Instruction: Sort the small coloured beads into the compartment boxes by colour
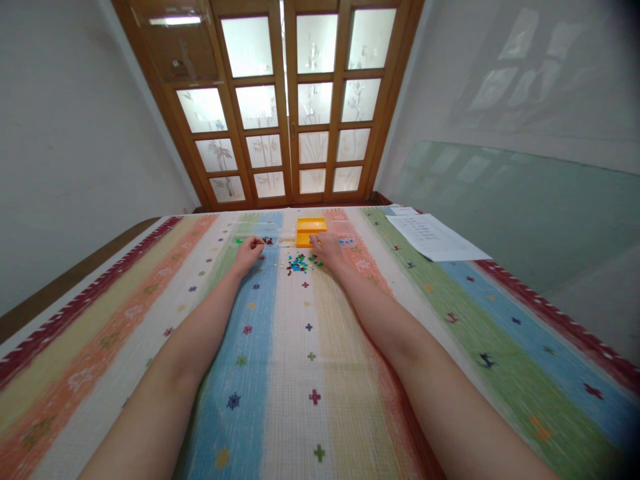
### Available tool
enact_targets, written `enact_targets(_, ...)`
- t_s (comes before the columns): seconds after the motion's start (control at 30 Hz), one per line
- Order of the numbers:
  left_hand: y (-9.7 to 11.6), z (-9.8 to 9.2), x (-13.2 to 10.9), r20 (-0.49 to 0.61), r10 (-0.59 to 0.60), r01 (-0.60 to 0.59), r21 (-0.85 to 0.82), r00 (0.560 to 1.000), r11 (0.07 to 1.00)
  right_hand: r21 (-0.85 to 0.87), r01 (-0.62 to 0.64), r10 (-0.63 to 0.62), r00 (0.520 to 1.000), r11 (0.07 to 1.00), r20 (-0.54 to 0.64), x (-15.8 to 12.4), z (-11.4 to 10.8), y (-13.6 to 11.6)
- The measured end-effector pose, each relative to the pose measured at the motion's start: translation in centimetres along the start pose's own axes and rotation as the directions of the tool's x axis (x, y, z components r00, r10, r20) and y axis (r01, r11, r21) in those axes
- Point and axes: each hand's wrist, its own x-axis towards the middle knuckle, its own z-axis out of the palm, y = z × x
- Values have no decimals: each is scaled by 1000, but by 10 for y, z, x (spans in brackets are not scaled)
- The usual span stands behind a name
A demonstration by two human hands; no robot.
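My left hand (250, 255) is at the near edge of a clear plastic tray (255, 229), fingers drawn together in a pinch. Anything between them is too small to make out. Green pieces (240, 241) and dark red pieces (269, 241) lie in the tray's compartments. My right hand (329, 249) has curled fingers at the near right side of an orange open box (311, 225); what they hold, if anything, is hidden. Between my hands, a loose pile of small blue, green and dark pieces (299, 264) lies on the cloth. Right of my right hand, blue pieces (346, 241) sit in another clear tray (345, 228).
A striped tablecloth (295, 373) covers the long table. White printed sheets (435, 238) lie at the far right. Beyond the table stand wooden doors with glass panes (293, 100). A glass panel (515, 207) leans along the right wall.
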Motion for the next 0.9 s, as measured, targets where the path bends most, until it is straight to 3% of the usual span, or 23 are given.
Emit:
enact_targets(0.17, -15, -20, 11, -265, -106, 82, -100, 959, 992, -23, 34, -34, 999, 999, 12, -1, 0, -3)
enact_targets(0.27, -22, -30, 17, -345, -206, 141, -203, 916, 969, -45, 84, -83, 996, 995, 24, -2, -3, -8)
enact_targets(0.43, -20, -40, 18, -214, -279, 185, -378, 936, 907, -26, 228, -225, 971, 973, 81, -6, -13, -26)
enact_targets(0.63, -22, -43, 17, -118, -251, 178, -432, 961, 884, 90, 502, -510, 841, 860, 184, -14, -14, -61)
enact_targets(0.77, -31, -38, 20, -110, -205, 158, -335, 973, 929, 159, 592, -613, 752, 790, 242, -17, -13, -70)
enact_targets(0.9, -36, -31, 20, -66, -120, 111, -128, 991, 986, 186, 601, -627, 720, 778, 296, -19, -16, -68)
